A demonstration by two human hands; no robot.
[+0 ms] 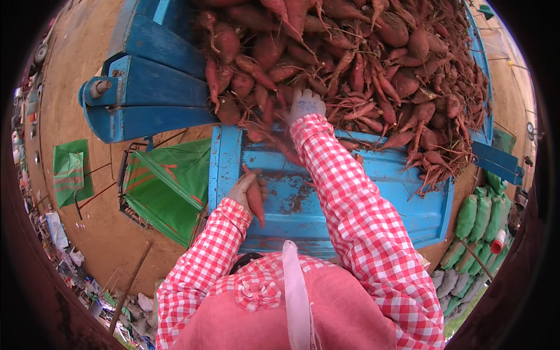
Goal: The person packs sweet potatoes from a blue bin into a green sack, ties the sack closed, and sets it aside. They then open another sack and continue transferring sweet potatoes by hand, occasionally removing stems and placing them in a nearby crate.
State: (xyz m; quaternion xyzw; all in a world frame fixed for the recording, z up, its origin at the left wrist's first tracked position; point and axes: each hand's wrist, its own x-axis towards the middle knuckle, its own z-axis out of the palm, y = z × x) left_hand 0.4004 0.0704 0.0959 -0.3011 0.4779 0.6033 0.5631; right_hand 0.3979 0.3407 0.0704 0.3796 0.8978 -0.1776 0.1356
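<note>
A large heap of reddish, soil-dusted sweet potatoes (408, 81) with stringy roots fills the blue truck bed. My right hand (307, 105), in a pale glove, reaches into the near side of the heap, its fingertips down among the sweet potatoes and partly hidden. Just left of it, several sweet potatoes are smeared by motion. Lower and to the left, my left hand (244, 188) is closed around one long, slim sweet potato (255, 201), held pointing downward above the lowered blue tailgate (297, 219).
Left of the tailgate an open green bag (169, 181) hangs in a frame, with a small orange-red piece on it. Another green bag (73, 175) is farther left. A blue side panel (163, 76) borders the heap. Filled green sacks (475, 221) are stacked at right.
</note>
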